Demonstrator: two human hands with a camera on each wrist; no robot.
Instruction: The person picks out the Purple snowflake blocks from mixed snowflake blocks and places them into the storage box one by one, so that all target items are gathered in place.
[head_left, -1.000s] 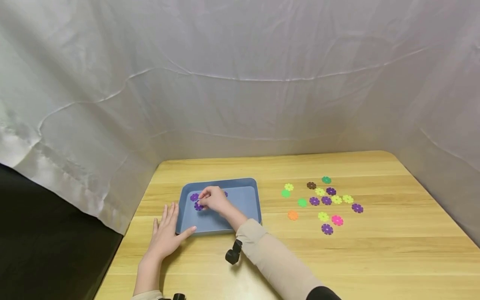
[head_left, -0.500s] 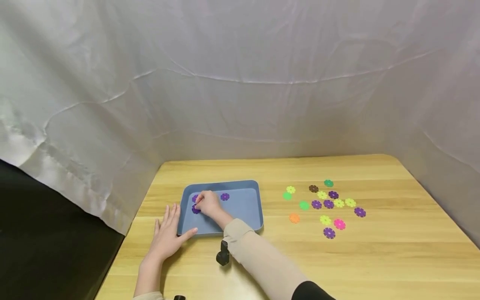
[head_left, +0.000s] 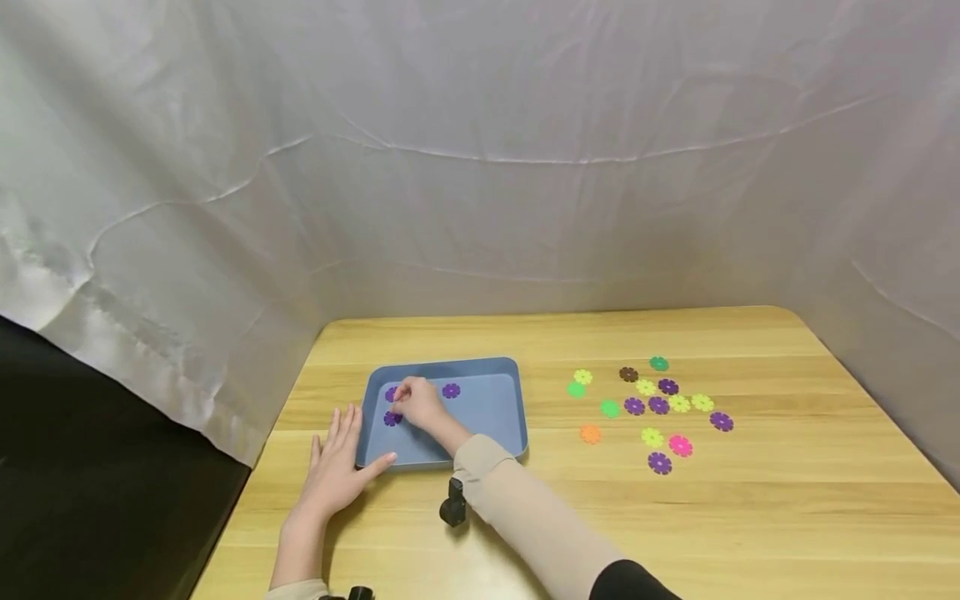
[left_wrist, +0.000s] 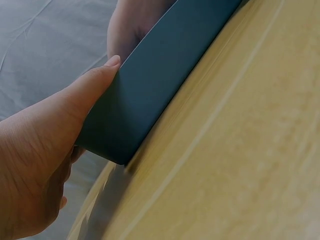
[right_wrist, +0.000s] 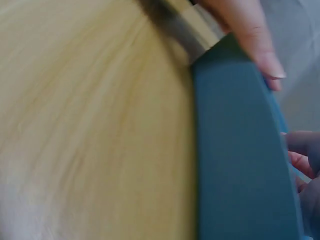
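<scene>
Left hand (head_left: 335,472) spread flat, thumb against blue tray (head_left: 487,417). Right hand (head_left: 416,403) curled, apparently pinching a purple flower piece (head_left: 391,418). Loose coloured pieces (head_left: 651,408) well apart on table (head_left: 750,517).

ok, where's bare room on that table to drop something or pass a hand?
Bare wood runs between the blue tray and the loose flower discs, along the far edge by the curtain, and across the near right. Crowded: the discs cluster on the right, and both hands work at the tray's left end.
</scene>
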